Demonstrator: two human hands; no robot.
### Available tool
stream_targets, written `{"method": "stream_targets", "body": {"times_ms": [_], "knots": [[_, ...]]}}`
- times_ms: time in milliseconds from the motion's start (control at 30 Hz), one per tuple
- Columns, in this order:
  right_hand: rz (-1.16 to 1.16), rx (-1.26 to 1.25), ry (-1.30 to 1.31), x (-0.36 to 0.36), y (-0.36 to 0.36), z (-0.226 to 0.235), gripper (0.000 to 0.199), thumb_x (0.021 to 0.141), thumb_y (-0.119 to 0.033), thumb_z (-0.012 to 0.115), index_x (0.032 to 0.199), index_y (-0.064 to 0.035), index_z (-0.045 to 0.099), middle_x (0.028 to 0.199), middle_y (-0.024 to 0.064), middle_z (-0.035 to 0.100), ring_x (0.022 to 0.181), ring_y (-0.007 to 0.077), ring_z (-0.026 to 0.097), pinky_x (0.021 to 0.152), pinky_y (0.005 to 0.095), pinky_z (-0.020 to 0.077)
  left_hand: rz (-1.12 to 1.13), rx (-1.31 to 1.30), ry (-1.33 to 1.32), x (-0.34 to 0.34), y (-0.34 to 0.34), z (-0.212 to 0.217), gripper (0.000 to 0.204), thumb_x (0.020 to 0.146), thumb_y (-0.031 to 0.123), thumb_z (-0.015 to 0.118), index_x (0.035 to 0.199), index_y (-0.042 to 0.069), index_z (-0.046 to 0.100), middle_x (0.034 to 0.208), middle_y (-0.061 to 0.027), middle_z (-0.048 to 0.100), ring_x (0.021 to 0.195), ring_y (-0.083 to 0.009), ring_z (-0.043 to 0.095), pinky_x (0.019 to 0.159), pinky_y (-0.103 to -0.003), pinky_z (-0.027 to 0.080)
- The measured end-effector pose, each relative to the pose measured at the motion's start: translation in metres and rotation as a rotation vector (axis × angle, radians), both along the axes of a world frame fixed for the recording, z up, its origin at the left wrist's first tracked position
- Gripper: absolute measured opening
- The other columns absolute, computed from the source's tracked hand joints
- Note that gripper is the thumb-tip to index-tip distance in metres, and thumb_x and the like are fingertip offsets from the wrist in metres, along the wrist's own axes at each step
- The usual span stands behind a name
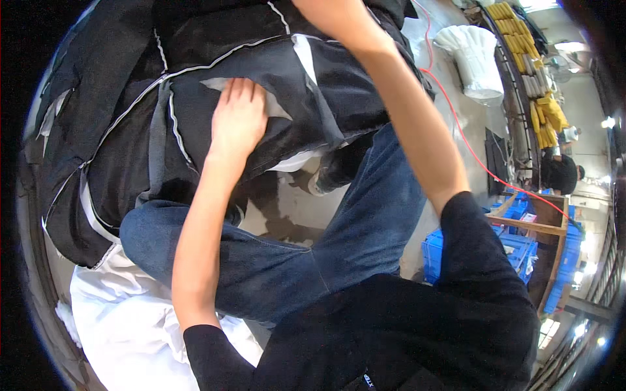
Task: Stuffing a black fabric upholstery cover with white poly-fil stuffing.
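Observation:
A large spread of black fabric [124,124], crossed by seams with white edges, lies over and beyond my knees. My left hand [240,114] rests palm down on it, fingers stretched out side by side. Beneath those fingers a pointed light grey patch [278,106] shows against the dark cloth. My right hand [326,10] reaches to the top edge of the picture above the same fabric. Its fingers are cut off there, so whether it holds anything is hidden. A white strip [304,57] of cloth lies on the fabric between the two hands.
White cloth [124,319] is heaped at my lower left. A red cord [450,107] runs along the floor on the right, near a white wrapped bundle [471,64]. Blue crates [435,254] stand by a wooden frame [531,225]. Farther off is another person [562,174].

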State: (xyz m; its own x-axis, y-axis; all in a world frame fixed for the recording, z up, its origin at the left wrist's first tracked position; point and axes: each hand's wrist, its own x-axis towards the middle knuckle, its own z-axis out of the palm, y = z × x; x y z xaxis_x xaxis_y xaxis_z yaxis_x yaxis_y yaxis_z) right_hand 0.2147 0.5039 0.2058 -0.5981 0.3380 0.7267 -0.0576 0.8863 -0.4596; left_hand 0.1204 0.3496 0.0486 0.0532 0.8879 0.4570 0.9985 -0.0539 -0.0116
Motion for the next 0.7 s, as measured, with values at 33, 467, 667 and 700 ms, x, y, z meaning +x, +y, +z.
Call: {"method": "stream_targets", "body": {"times_ms": [33,467,667,700], "knots": [[-0.081,0.092,0.010,-0.006,0.000,-0.019,0.039,0.100,-0.025,0.048,0.121,0.0071,0.057,0.114,0.0270,0.064,0.109,0.0383,0.062,0.098,0.0455,0.0454,-0.060,-0.038,-0.021,0.004,-0.007,0.009,0.036,0.081,0.016,0.058,0.110,-0.005,0.057,0.119,-0.0213,0.058,0.117,-0.0339,0.054,0.110,-0.042,0.036],[-0.236,0.334,-0.524,0.007,0.004,-0.181,0.050,0.097,-0.041,0.047,0.136,-0.0096,0.049,0.142,0.0206,0.045,0.134,0.0343,0.041,0.112,0.0464,0.0296,0.084,-0.111,-0.069,-0.011,0.016,-0.018,0.023,0.083,0.025,0.063,0.081,0.004,0.072,0.091,-0.0131,0.068,0.097,-0.0276,0.064,0.098,-0.039,0.043],[-0.190,0.263,-0.472,0.045,0.005,-0.183,0.050,0.099,-0.035,0.046,0.139,-0.0059,0.046,0.145,0.0226,0.041,0.135,0.0364,0.039,0.112,0.0490,0.0294,0.189,-0.549,-0.075,0.007,0.028,0.002,0.029,0.085,0.026,0.056,0.092,0.006,0.075,0.092,-0.0131,0.072,0.095,-0.0284,0.066,0.103,-0.043,0.038],[-0.145,0.269,-0.527,0.042,0.011,-0.174,0.049,0.099,-0.034,0.045,0.139,-0.0054,0.046,0.146,0.0221,0.040,0.135,0.0372,0.038,0.112,0.0476,0.0293,0.176,-0.452,-0.027,0.010,0.023,0.000,0.030,0.085,0.026,0.055,0.093,0.005,0.074,0.097,-0.0147,0.071,0.101,-0.0287,0.064,0.106,-0.043,0.036]]}}
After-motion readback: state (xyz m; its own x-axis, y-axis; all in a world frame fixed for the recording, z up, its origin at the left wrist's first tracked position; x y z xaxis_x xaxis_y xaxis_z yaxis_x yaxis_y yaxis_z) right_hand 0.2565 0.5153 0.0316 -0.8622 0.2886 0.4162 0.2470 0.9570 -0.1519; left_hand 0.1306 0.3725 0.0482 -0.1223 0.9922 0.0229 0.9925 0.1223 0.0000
